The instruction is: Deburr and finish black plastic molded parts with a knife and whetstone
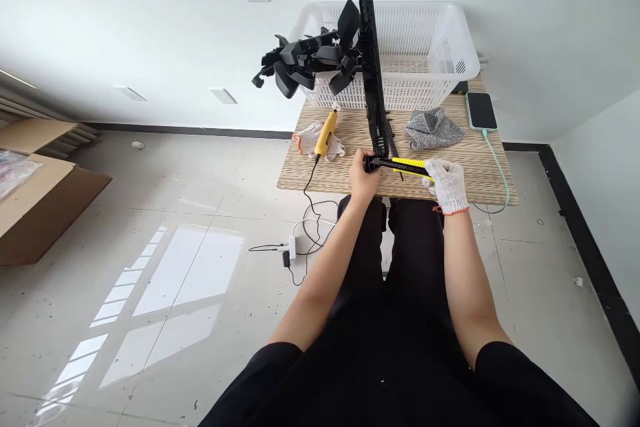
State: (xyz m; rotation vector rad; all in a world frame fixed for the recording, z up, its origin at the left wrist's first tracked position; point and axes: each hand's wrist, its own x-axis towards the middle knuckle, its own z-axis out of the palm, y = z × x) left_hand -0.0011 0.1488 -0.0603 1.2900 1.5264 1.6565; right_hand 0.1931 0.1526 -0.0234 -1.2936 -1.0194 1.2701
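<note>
My bare left hand (pixel 364 177) is closed around the near end of a long black plastic trim piece (pixel 371 67). The piece slants away from me, its far part resting across the rim of the white basket. In a white knitted glove, my right hand (pixel 447 181) is closed on a yellow and black utility knife (pixel 409 165). The knife points left, with its tip at the near end of the trim piece by my left fingers. Whether the blade touches the plastic I cannot tell. Thin black strips (pixel 393 140) lie on the table just right of the piece.
The white basket (pixel 415 90) stands at the table's back, with black plastic parts (pixel 310 60) overhanging its left side. On the table (pixel 295 177) are a yellow corded tool (pixel 327 133), a white glove (pixel 310 137), a grey cloth (pixel 434 130) and a phone (pixel 481 111). Cables and a power strip (pixel 293 247) lie below.
</note>
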